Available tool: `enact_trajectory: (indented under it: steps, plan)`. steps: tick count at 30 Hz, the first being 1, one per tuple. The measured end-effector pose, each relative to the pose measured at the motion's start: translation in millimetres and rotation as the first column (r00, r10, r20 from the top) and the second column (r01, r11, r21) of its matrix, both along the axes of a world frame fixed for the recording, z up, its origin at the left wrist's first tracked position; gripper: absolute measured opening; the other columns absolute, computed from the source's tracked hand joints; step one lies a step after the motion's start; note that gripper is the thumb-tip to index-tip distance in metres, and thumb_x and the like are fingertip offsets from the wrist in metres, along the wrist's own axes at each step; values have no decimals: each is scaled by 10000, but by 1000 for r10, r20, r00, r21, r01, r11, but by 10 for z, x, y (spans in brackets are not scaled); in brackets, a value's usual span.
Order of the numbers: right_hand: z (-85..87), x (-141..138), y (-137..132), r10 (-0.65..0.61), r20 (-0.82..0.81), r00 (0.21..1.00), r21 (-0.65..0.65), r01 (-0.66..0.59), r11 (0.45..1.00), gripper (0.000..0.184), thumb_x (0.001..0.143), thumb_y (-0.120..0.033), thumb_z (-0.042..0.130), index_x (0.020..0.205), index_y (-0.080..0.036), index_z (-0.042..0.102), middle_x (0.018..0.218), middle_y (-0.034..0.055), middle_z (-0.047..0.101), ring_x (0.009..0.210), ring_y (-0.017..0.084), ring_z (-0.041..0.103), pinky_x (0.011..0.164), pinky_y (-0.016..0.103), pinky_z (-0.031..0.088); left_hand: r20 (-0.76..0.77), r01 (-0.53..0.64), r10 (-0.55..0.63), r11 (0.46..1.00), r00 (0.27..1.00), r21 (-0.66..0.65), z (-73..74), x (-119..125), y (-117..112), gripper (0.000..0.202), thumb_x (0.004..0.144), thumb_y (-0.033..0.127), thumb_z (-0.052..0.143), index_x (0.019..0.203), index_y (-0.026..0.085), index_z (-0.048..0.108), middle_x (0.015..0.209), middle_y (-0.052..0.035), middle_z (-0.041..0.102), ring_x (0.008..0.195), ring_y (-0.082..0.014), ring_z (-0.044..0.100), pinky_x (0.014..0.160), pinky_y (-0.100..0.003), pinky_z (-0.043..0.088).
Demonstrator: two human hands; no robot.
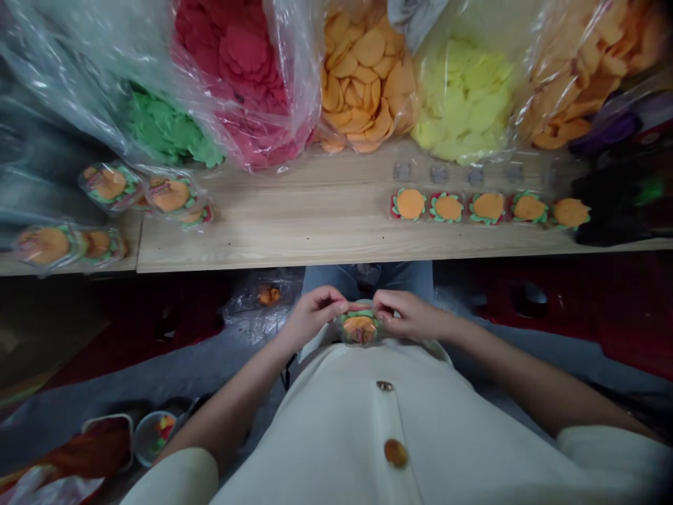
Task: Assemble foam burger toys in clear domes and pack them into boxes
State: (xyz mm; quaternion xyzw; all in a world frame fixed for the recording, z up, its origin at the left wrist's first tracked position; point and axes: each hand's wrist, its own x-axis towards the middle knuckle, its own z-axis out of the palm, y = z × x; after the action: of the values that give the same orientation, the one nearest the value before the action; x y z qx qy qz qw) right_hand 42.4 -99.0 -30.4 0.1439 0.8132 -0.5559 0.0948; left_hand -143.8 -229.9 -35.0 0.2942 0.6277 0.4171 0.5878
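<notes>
Close to my body, below the table edge, I hold a small clear plastic box (360,330) with orange and green burger-like layers inside. My left hand (320,315) pinches its left upper side, thumb and forefinger pressed together. My right hand (404,313) grips its right side with curled fingers. A reddish-pink strip shows along the top edge between both hands. On the table ahead stands a row of several burger-like stacks (449,207), orange on top with green and red edges. Several packed clear boxes (171,195) sit at the left.
Along the back of the wooden table (263,231) stand bags of green pieces (168,126), red pieces (245,56), orange pieces (362,77) and yellow pieces (465,98). A dark object (615,196) stands at the right. Below left is a tub (152,438).
</notes>
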Motion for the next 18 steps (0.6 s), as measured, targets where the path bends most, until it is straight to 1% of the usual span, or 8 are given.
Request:
enact_trajectory:
  steps: [3,5,7,8,9,11,14,18]
  plan:
    - [24,-161,267,42,-47,998,-40,-44,998,43,767,-162,443,730,-182,435,650,-47,425,585,86,355,528,203,287,146,176,-180,984,973,43,44,-161,283,351,821,476,461,788,156,600,834,-40,579,759,-128,531,661,-226,432]
    - [67,-249,468,64,-71,995,-45,-68,997,48,782,-194,466,737,-182,457,654,-46,440,590,87,368,529,205,296,185,356,-366,931,912,86,135,-227,533,309,720,435,624,864,162,609,882,-45,590,797,-146,544,677,-239,449]
    - [96,-260,641,-65,-88,994,-64,60,996,115,815,-273,469,740,-186,472,655,-40,454,597,95,400,541,214,328,204,421,-434,901,878,106,220,-228,778,410,601,326,754,947,166,603,884,-44,608,795,-158,562,683,-248,462]
    - [99,-228,703,-209,-96,973,-83,201,976,161,830,-324,461,740,-190,473,652,-36,459,600,101,422,550,221,349,236,368,-382,924,894,100,247,-205,885,444,597,309,760,984,168,594,903,-51,617,800,-165,575,686,-258,472]
    - [93,-177,742,-379,-91,921,-117,368,923,211,841,-378,444,739,-196,471,645,-33,464,596,107,444,555,229,371,291,275,-286,958,913,80,257,-167,979,443,635,327,734,1021,174,581,942,-63,621,815,-176,590,689,-274,484]
    - [62,-44,740,-638,-14,770,-235,618,750,306,845,-483,403,734,-205,466,641,-24,489,575,117,485,545,248,411,416,41,-48,999,908,24,235,-58,1127,400,730,376,645,1071,191,549,1015,-78,617,840,-193,614,692,-310,507]
    - [-7,97,591,-714,126,689,-443,683,581,367,817,-569,404,778,-212,480,717,10,564,593,139,544,534,282,462,545,-189,146,982,825,24,145,168,1277,340,771,378,603,1052,200,532,1049,-69,614,859,-191,623,725,-337,516]
    - [-71,123,458,-869,72,490,-511,766,390,340,794,-571,463,763,-232,457,666,-4,555,586,152,556,540,305,484,549,-276,193,958,813,73,85,463,1397,328,771,332,619,1055,211,510,1046,-48,614,871,-157,614,777,-314,494]
